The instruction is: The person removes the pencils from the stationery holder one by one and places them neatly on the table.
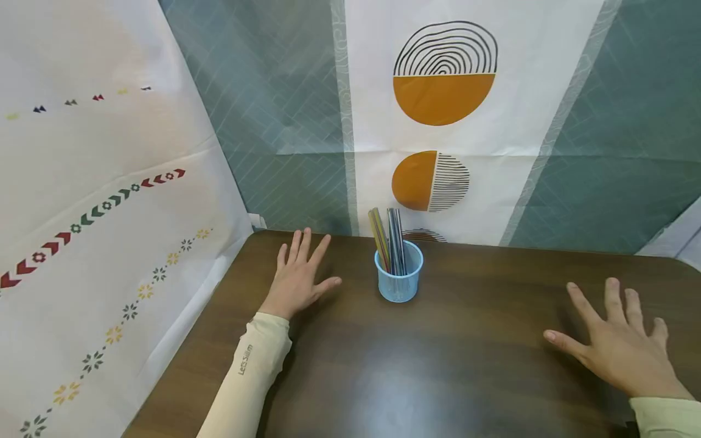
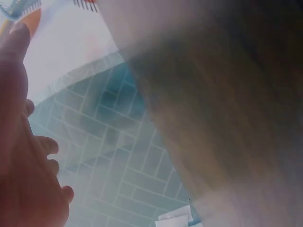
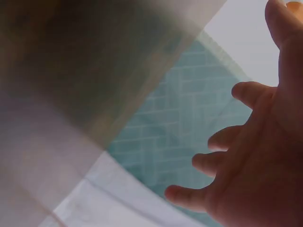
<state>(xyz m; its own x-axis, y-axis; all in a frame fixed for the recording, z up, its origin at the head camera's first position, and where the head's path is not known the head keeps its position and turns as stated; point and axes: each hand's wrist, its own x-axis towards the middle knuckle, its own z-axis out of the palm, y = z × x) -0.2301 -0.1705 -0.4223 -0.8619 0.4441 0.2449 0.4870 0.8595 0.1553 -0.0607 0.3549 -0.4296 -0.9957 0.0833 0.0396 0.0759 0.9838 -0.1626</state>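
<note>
Left hand (image 1: 297, 277), right hand (image 1: 625, 345): both grips spread wide, empty; cup (image 1: 398, 287) upright on bench (image 1: 471, 340) between them, nearer left; tall sticks (image 1: 397, 243) lean in it, so a knock could tip it.

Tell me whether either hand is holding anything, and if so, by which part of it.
Nothing is held. The left hand and right hand are both spread and empty; the blue cup of slim sticks stands between them, touched by neither.

Dark brown table (image 1: 471, 347), pale sheen on top, light blue basket (image 1: 398, 288) upright near far edge
</note>
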